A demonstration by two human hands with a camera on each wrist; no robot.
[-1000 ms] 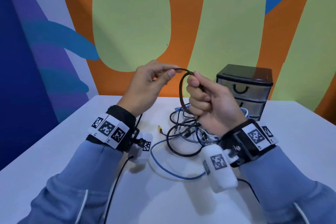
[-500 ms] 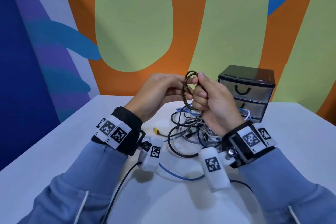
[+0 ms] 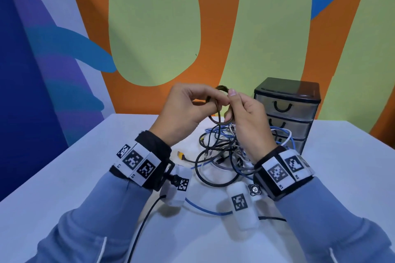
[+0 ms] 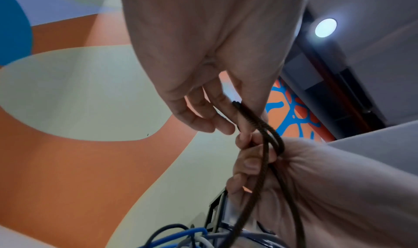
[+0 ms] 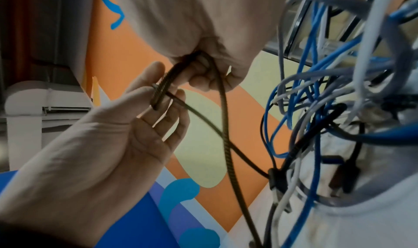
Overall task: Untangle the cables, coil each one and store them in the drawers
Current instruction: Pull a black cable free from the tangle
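**Coiling the braided cable above the tangle**

The braided cable (image 3: 218, 105) is held up over the table (image 3: 64, 166), wound into a small loop between both hands, its tail running down into the cable pile (image 3: 224, 151). The left hand (image 3: 183, 113) pinches the loop; the right hand (image 3: 248, 117) curls its fingers round the gathered turns. Coiling appears under way. Next, probably, more slack must be drawn free of the pile before the drawer unit (image 3: 286, 113), all drawers closed, is opened.

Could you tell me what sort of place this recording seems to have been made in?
Probably an indoor demo or recording room, not a home: a white table against a bright painted mural wall, with a small plastic drawer unit and a tangle of cables.
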